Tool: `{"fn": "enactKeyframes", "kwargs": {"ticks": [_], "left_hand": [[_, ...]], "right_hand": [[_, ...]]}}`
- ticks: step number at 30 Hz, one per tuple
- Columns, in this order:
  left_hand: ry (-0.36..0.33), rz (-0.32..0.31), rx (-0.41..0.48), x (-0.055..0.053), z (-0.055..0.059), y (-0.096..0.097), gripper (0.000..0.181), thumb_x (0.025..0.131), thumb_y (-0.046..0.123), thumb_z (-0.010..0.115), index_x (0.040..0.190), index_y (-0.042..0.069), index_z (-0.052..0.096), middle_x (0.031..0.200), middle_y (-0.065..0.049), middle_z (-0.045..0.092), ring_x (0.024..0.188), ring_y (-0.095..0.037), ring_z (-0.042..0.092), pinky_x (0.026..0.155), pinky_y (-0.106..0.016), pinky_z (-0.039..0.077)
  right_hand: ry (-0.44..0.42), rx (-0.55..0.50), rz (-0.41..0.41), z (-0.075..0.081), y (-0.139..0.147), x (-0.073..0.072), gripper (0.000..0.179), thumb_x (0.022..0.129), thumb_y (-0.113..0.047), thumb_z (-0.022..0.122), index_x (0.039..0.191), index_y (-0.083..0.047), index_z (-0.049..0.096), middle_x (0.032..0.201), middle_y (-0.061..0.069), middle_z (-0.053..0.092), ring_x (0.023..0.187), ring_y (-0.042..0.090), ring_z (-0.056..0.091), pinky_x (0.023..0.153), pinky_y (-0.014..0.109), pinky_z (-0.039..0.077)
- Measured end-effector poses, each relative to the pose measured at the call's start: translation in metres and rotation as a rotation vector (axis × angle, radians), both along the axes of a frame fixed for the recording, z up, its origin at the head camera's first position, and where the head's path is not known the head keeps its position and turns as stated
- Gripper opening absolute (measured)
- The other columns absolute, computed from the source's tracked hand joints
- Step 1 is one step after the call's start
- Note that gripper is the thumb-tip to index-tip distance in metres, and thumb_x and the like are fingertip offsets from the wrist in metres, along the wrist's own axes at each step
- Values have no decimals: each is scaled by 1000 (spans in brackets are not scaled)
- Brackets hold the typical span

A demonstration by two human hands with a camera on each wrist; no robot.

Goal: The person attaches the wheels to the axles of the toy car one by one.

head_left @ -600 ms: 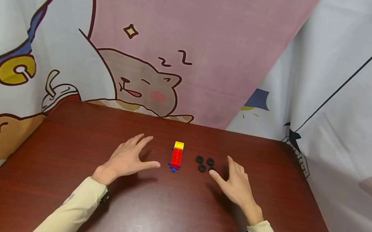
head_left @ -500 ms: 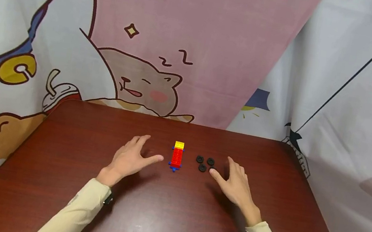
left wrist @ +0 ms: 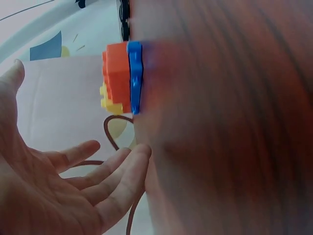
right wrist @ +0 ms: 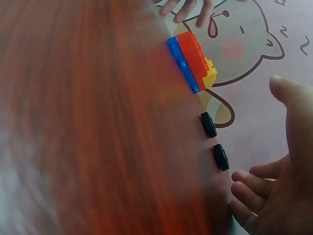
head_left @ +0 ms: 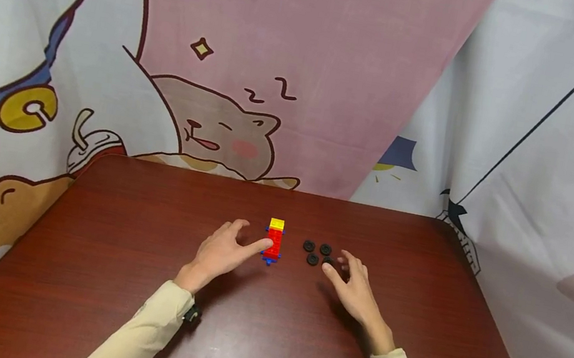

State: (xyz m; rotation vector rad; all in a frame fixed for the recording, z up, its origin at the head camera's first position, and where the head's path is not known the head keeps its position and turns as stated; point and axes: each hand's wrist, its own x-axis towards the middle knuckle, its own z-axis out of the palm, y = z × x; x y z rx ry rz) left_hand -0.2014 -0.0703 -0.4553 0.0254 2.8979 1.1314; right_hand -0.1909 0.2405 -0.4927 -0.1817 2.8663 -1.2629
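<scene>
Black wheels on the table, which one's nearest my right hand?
The near-right black wheel: in the head view, your right hand partly hides it, while the other three show in full.

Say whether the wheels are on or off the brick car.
Off: the four black wheels lie on the table, apart from the car.

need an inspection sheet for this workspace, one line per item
surface: reddish-brown table, glossy, glare at near side
job's things: red, blue and yellow brick vehicle; four black wheels loose to its right, none fitted
clutter: nothing seen
hands: left hand by the vehicle, apart from it in the left wrist view; right hand beside the wheels, holding nothing, contact unclear
cables: nothing seen
surroundings: cartoon-printed cloth behind the table
</scene>
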Motion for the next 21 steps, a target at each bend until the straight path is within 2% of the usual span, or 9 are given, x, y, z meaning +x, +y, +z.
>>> {"fn": "enactKeyframes", "kwargs": {"ticks": [4, 11, 17, 21], "left_hand": [[-19, -1, 41, -1, -4, 10, 94, 77, 86, 52, 138, 15, 53, 121, -8, 64, 105, -24, 62, 89, -48, 50], [-53, 16, 199, -2, -11, 26, 90, 79, 81, 58, 133, 10, 53, 115, -10, 62, 101, -25, 59, 85, -43, 51], [-14, 27, 161, -3, -15, 39, 83, 80, 79, 57, 126, 10, 55, 114, -9, 58, 100, -24, 58, 87, -44, 50], [4, 32, 131, -6, -15, 42, 74, 84, 70, 63, 123, 9, 55, 111, -9, 58, 95, -24, 58, 85, -44, 51]], "right_hand": [[32, 6, -12, -6, -3, 0, 77, 94, -51, 63, 150, -4, 38, 135, 14, 54, 123, 31, 45, 102, 52, 40], [118, 51, -35, -17, -9, -5, 75, 88, -46, 72, 143, -2, 46, 126, 15, 59, 117, 31, 45, 99, 50, 36], [198, 21, -123, -26, -16, -10, 53, 87, -23, 76, 131, -1, 57, 117, 15, 63, 108, 31, 49, 95, 47, 33], [239, 35, -182, -29, -23, -14, 41, 85, -19, 76, 122, -4, 65, 113, 14, 64, 103, 31, 50, 91, 47, 34]]}}
